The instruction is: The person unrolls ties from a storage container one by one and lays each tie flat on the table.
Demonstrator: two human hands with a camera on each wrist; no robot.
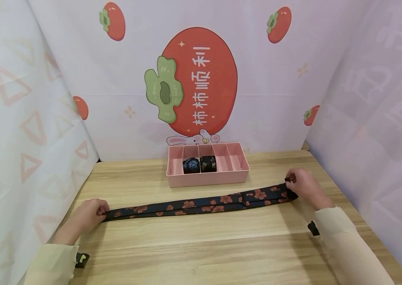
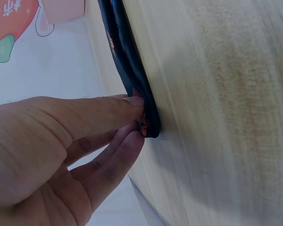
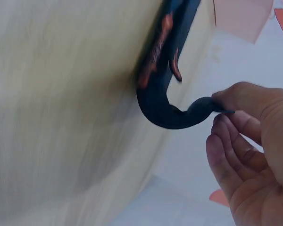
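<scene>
A dark navy necktie [image 1: 193,206] with orange-red flowers stretches across the table in a long narrow strip, layered on itself. At its left end, my left hand [image 1: 88,215] pinches the fabric between thumb and fingers, also plain in the left wrist view, where the tie's end [image 2: 148,117] is close to the wood. My right hand [image 1: 305,186] pinches a tip at the other end. In the right wrist view that end of the tie [image 3: 165,113] curves up off the table to the fingertips.
Behind the tie stands a pink divided box [image 1: 208,178]. Two of its compartments hold rolled ties, a blue-patterned one [image 1: 191,165] and a black floral one [image 1: 208,163]. Printed cloth walls enclose the wooden table [image 1: 201,253] at the back and both sides.
</scene>
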